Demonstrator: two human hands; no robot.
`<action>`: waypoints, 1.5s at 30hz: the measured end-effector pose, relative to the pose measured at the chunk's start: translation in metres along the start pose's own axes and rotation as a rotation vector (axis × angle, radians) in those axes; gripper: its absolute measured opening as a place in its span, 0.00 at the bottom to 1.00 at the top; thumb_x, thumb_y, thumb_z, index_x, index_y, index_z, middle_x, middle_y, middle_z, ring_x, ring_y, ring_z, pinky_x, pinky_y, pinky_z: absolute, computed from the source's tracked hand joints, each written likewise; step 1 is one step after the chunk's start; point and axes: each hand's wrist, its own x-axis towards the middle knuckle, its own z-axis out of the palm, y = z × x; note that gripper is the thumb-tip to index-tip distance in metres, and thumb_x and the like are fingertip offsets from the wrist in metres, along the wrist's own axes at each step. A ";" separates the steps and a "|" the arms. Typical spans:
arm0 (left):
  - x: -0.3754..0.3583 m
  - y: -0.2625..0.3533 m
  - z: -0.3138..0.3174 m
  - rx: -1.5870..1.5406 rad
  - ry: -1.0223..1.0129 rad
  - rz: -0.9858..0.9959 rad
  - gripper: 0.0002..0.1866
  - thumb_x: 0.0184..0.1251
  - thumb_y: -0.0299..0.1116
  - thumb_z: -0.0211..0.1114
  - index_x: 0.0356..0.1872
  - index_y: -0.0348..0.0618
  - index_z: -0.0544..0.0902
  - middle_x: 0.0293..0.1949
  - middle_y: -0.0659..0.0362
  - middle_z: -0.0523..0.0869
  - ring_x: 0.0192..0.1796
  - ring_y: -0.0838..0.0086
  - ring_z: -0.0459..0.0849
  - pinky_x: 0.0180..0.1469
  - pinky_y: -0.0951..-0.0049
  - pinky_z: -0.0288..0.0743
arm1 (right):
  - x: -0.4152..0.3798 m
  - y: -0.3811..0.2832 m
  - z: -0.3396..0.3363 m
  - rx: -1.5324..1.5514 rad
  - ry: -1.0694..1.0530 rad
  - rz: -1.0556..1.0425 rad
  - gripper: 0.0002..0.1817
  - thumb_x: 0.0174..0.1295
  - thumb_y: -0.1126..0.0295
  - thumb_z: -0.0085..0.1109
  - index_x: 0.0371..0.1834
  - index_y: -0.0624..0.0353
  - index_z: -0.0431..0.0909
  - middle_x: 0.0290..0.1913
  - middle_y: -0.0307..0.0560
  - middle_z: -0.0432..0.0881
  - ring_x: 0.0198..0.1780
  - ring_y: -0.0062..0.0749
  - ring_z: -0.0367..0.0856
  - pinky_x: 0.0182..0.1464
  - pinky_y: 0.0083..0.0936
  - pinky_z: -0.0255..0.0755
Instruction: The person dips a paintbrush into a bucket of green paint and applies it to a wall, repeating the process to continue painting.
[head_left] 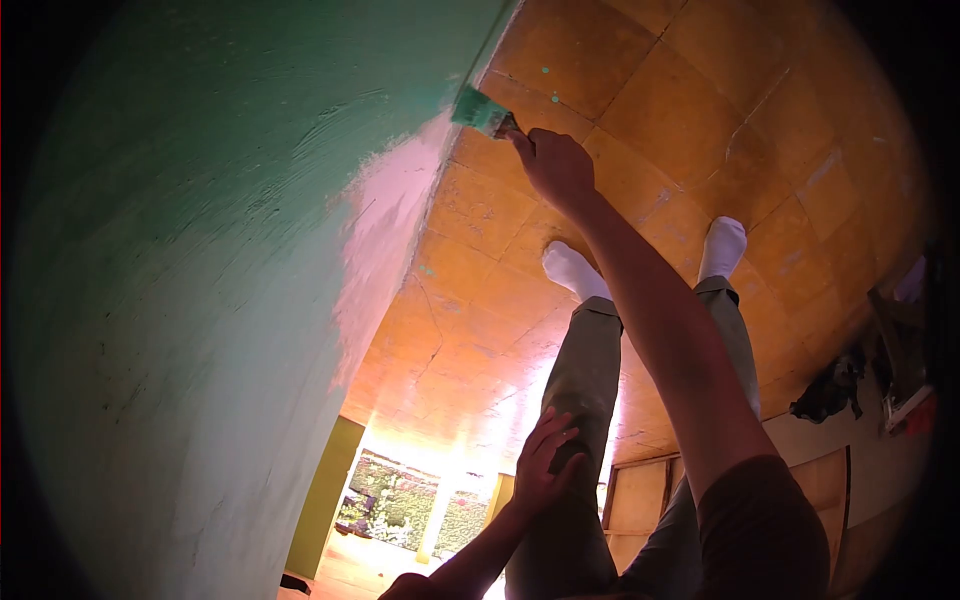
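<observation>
My right hand (pixel 556 166) is closed around the handle of a paintbrush (pixel 484 112) with green paint on its bristles. The bristle tip meets the bottom edge of the wall (pixel 250 200), where it joins the floor. Green paint covers the wall's upper part in this view, and a bare pink patch (pixel 390 200) lies just below the brush. My left hand (pixel 545 465) rests on my left trouser leg with its fingers spread, holding nothing.
Orange tiles make up the floor (pixel 640 110), with a few green paint drops (pixel 550 85). My feet in white socks (pixel 724 245) stand on it. A black bag-like thing (pixel 832 388) lies at the right. Bright light comes through an opening (pixel 420 500) at the bottom.
</observation>
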 end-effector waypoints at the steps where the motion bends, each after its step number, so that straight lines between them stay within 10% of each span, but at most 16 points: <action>1: 0.001 0.001 -0.001 0.004 0.001 0.001 0.19 0.59 0.35 0.71 0.51 0.41 0.82 0.61 0.52 0.77 0.70 0.55 0.67 0.70 0.58 0.64 | 0.001 -0.002 0.000 -0.024 -0.016 0.076 0.26 0.71 0.45 0.43 0.33 0.56 0.81 0.27 0.53 0.83 0.32 0.48 0.84 0.33 0.43 0.75; 12: 0.008 0.010 0.003 -0.015 0.026 -0.001 0.18 0.59 0.33 0.70 0.50 0.39 0.81 0.58 0.50 0.79 0.69 0.51 0.69 0.68 0.56 0.65 | -0.109 -0.107 -0.096 0.283 0.073 -0.219 0.18 0.70 0.56 0.54 0.26 0.59 0.74 0.16 0.54 0.75 0.19 0.52 0.76 0.22 0.41 0.68; 18: 0.012 0.014 0.002 -0.021 0.014 0.004 0.18 0.58 0.33 0.70 0.50 0.39 0.81 0.59 0.50 0.79 0.69 0.51 0.69 0.68 0.56 0.65 | -0.127 -0.113 -0.092 0.617 0.131 -0.614 0.14 0.64 0.54 0.61 0.31 0.52 0.79 0.21 0.40 0.79 0.20 0.37 0.78 0.21 0.33 0.67; 33: 0.011 0.007 -0.002 0.030 -0.051 -0.007 0.18 0.59 0.35 0.71 0.49 0.40 0.82 0.62 0.51 0.77 0.71 0.52 0.66 0.70 0.55 0.63 | 0.039 0.011 0.000 -0.060 0.006 0.136 0.26 0.73 0.47 0.40 0.35 0.55 0.81 0.31 0.51 0.84 0.37 0.46 0.84 0.38 0.43 0.76; 45: 0.017 0.012 -0.007 0.067 -0.083 0.016 0.18 0.58 0.35 0.71 0.48 0.40 0.82 0.59 0.50 0.79 0.70 0.52 0.68 0.69 0.55 0.65 | 0.025 -0.013 0.005 0.021 0.046 0.041 0.27 0.73 0.47 0.41 0.33 0.59 0.79 0.26 0.55 0.82 0.31 0.50 0.83 0.34 0.46 0.75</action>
